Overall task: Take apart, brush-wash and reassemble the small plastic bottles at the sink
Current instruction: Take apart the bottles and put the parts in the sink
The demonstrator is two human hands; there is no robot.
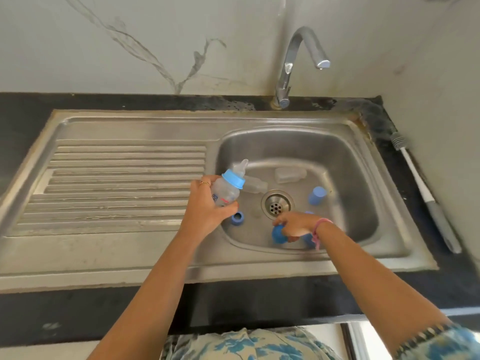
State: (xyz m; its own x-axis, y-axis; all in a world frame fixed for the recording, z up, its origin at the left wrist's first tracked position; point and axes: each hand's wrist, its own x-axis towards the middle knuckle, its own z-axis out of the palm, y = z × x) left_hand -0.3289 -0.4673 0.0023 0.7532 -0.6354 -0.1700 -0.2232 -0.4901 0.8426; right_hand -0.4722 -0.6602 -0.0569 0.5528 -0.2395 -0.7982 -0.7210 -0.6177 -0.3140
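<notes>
My left hand [207, 206] grips a small clear bottle [225, 193] with a blue collar [233, 178] and a teat on top, held tilted over the left edge of the sink basin [348, 162]. My right hand [296, 224] reaches low into the basin and pinches a blue cap [278, 234]. Loose in the basin lie two clear bottle bodies [289, 175] [255, 185], a blue cap [317, 195] at the right, and a blue ring [237, 218] by my left hand. Another blue piece [308, 240] is partly hidden under my right wrist.
A bottle brush [420, 188] with a grey head and white handle lies on the black counter to the right of the sink. The tap [293, 63] arches over the basin's back edge, not running. The ribbed drainboard [117, 183] spreads to the left. The drain [277, 203] sits mid-basin.
</notes>
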